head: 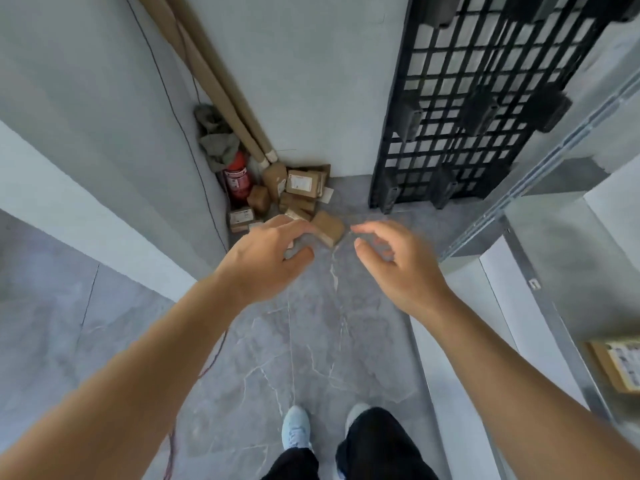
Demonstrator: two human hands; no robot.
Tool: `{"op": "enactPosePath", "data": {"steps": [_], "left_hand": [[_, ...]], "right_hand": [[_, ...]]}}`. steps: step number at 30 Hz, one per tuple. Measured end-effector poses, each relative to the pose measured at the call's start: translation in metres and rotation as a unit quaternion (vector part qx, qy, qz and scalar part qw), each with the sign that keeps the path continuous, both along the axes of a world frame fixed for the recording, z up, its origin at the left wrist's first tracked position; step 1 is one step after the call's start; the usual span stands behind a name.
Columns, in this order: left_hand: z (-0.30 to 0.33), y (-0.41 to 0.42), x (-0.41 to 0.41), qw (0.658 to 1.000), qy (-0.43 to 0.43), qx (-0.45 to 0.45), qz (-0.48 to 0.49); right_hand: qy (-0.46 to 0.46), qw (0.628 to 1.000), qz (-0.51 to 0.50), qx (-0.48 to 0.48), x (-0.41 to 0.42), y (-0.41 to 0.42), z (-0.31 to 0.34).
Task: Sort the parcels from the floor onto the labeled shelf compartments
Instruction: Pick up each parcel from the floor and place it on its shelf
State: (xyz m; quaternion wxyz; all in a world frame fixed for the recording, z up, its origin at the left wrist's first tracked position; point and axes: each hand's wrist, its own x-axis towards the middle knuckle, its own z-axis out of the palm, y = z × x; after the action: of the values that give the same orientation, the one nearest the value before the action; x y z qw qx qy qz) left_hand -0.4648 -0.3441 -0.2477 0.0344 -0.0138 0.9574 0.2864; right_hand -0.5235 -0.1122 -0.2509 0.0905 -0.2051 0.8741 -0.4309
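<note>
L hand [266,261] & R hand [398,261] empty, fingers loosely curled, above floor parcels [304,199]

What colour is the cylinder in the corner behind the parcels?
Red, with a white label; the cylinder shows in the head view, the only one.

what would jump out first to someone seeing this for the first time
Two bare arms reach forward, the left hand and right hand both loosely curled above the grey floor, holding nothing. Just beyond them a pile of brown parcels sits in the corner beside a red fire extinguisher. A black plastic pallet leans upright against the back wall on the right.
</note>
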Motion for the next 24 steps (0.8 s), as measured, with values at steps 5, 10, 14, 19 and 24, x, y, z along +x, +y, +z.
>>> {"op": "enactPosePath", "data": {"steps": [5,10,14,19,24], "left_hand": [[-0.035,-0.029,-0.12,0.999,-0.036,-0.013,-0.02],[-0.107,-0.044,-0.241,0.997,-0.081,-0.005,0.004],[-0.175,-0.057,-0.33,0.99,-0.137,0.013,0.031],[-0.257,-0.072,-0.423,0.98,-0.198,0.0,0.007],[-0.371,-0.094,-0.515,0.971,-0.238,0.021,-0.02]], "right_hand": [[-0.061,0.998,-0.018,0.001,-0.107,-0.027,-0.039],[-0.136,0.99,-0.037,-0.018,-0.223,-0.045,-0.115],[-0.169,0.983,-0.067,-0.018,-0.313,-0.061,-0.171],[-0.198,0.975,-0.099,0.006,-0.406,-0.085,-0.239],[-0.242,0.963,-0.115,0.031,-0.475,-0.122,-0.354]]}}
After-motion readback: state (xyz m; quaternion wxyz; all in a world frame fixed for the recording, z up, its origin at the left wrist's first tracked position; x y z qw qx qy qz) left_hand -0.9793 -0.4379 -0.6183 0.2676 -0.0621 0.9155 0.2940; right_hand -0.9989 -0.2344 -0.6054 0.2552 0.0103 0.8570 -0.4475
